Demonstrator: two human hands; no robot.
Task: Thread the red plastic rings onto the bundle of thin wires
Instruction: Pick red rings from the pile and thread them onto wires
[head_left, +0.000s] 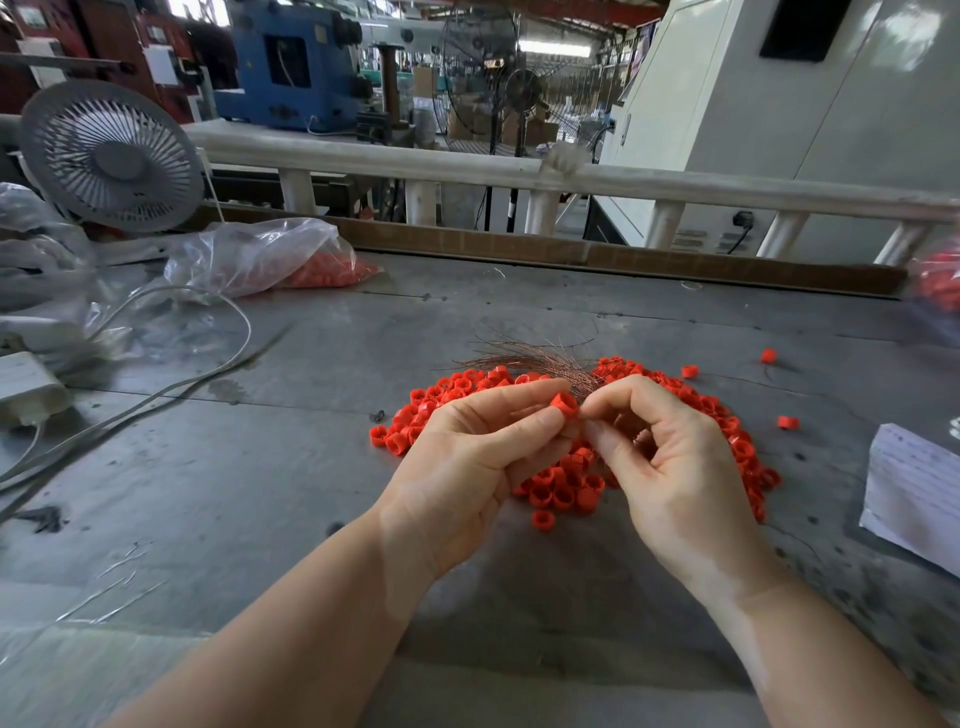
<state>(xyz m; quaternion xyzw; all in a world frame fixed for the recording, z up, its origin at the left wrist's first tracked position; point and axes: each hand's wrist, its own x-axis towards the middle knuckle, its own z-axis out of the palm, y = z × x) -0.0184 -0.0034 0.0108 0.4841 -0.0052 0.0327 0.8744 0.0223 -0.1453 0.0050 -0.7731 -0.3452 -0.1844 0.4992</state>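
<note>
A pile of red plastic rings (566, 486) lies on the grey table (260, 467), partly hidden under both hands. My left hand (467, 462) pinches one red ring (564, 404) between thumb and forefinger. My right hand (670, 467) has its fingers curled and pinches the near end of the thin copper wire bundle (540, 358) right beside that ring. The wires fan out to the left and away from me above the pile. Whether the wire tips are inside the ring I cannot tell.
A clear bag of red rings (291, 262) and a small grey fan (111, 156) sit at the back left. White cables (171, 384) and a white adapter (26, 387) lie at the left. Loose rings (768, 356) and white paper (914, 493) lie at the right.
</note>
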